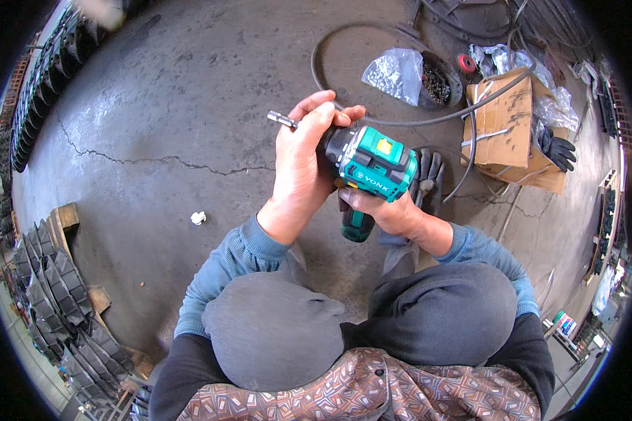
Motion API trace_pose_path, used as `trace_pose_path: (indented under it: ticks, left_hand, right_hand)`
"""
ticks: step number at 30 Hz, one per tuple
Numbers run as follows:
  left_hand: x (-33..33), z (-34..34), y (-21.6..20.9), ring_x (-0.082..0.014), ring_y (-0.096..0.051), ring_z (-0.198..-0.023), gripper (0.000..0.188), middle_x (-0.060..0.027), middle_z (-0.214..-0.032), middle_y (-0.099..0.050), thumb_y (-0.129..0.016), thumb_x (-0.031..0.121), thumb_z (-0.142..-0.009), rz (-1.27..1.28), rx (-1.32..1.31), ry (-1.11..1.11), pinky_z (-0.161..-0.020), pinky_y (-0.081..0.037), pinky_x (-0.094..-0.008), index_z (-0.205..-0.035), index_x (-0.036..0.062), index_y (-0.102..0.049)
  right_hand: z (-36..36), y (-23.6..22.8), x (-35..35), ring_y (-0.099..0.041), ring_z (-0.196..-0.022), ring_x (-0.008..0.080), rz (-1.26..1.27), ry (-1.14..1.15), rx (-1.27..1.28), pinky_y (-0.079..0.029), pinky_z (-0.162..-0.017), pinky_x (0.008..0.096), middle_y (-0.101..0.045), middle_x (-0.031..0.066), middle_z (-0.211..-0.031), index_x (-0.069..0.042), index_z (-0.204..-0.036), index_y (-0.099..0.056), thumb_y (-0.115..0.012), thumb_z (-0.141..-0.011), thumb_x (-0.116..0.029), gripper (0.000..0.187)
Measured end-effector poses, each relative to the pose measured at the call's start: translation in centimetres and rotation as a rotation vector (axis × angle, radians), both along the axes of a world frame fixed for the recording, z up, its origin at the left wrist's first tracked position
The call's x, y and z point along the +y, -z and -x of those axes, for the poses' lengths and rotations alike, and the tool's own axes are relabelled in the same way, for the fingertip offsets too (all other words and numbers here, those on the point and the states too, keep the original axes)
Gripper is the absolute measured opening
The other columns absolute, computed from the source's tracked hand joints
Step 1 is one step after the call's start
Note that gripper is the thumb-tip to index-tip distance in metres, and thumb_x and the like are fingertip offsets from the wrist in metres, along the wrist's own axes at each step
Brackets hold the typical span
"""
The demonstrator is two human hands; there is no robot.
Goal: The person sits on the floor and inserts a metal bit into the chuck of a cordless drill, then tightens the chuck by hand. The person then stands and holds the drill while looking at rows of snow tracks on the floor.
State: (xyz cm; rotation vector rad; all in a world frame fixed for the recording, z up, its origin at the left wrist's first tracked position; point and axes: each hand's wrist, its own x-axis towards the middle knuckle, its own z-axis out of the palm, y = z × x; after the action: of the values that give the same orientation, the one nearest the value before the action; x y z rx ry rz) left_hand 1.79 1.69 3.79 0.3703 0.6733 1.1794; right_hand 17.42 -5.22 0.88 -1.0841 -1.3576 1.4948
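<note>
A teal and black cordless drill (pixel 378 160) is held in front of me above my knees, its front end pointing left. My right hand (pixel 393 212) is closed round its handle from the right, with the thumb below the body. My left hand (pixel 302 151) is wrapped about the chuck end, which its fingers partly hide. A metal driver bit (pixel 282 119) sticks out to the left past my left thumb. Whether it sits in the chuck or only between my fingers cannot be seen. Just right of the drill, a grey work glove (pixel 429 177) lies low down.
At right stands an opened cardboard box (pixel 502 126) with a black glove (pixel 559 150) on its edge. Behind it are a bag of small metal parts (pixel 395 76), a bowl of dark hardware (pixel 437 83) and a looped hose (pixel 314 59). Black ribbed parts (pixel 53 281) are stacked at left.
</note>
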Motion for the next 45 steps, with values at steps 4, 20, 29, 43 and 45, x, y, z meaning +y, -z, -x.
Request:
trace_pose_path:
  ticks: [4,20,29,43,45]
  left_hand:
    - [0.3,-0.2,-0.4,-0.0297,-0.069,-0.109,0.033,-0.0082,-0.088,-0.067,-0.062,0.013,-0.098,-0.037,0.066,-0.040,-0.114,-0.046,-0.0493,-0.127,-0.0010,-0.055]
    - [-0.2,1.7,3.9,-0.0251,-0.065,-0.118,0.054,-0.0158,-0.134,-0.065,-0.059,0.039,-0.107,-0.017,0.127,0.183,-0.109,-0.049,-0.0428,-0.144,0.0006,-0.051]
    - [-1.4,1.8,3.9,-0.0225,-0.060,-0.125,0.060,-0.0105,-0.132,-0.063,-0.082,0.022,-0.091,-0.095,0.282,0.230,-0.111,-0.046,-0.0417,-0.141,0.0015,-0.056]
    - [-1.5,1.7,2.1,-0.0228,-0.064,-0.123,0.050,-0.0140,-0.131,-0.068,-0.082,0.010,-0.088,-0.152,0.167,0.213,-0.111,-0.049,-0.0389,-0.131,0.0009,-0.059]
    - [-1.4,1.5,2.2,-0.0225,-0.064,-0.122,0.050,-0.0147,-0.130,-0.069,-0.083,0.010,-0.088,-0.155,0.188,0.196,-0.111,-0.049,-0.0389,-0.131,0.0005,-0.057]
  right_hand:
    - [0.6,-0.7,-0.1,-0.069,-0.091,0.0166,0.206,0.018,0.112,-0.057,-0.080,0.0346,-0.070,0.0061,-0.103,-0.004,-0.117,-0.066,-0.070,-0.088,-0.003,0.030]
    - [-1.5,-0.2,0.9,-0.068,-0.077,0.0186,0.498,0.023,0.394,-0.058,-0.072,0.0335,-0.071,0.0165,-0.103,-0.001,-0.125,-0.060,-0.069,-0.092,-0.020,0.039]
    - [-2.3,-0.5,0.3,-0.069,-0.074,0.0184,0.583,-0.002,0.444,-0.058,-0.068,0.0318,-0.072,0.0167,-0.101,-0.002,-0.128,-0.058,-0.067,-0.094,-0.022,0.040]
    - [-2.1,-0.8,0.3,-0.072,-0.084,0.0221,0.563,-0.090,0.450,-0.060,-0.068,0.0320,-0.069,0.0108,-0.107,-0.004,-0.130,-0.058,-0.074,-0.091,-0.024,0.046]
    - [-2.0,-0.7,0.2,-0.072,-0.084,0.0217,0.558,-0.082,0.446,-0.060,-0.068,0.0316,-0.069,0.0109,-0.106,-0.004,-0.130,-0.058,-0.074,-0.092,-0.024,0.046]
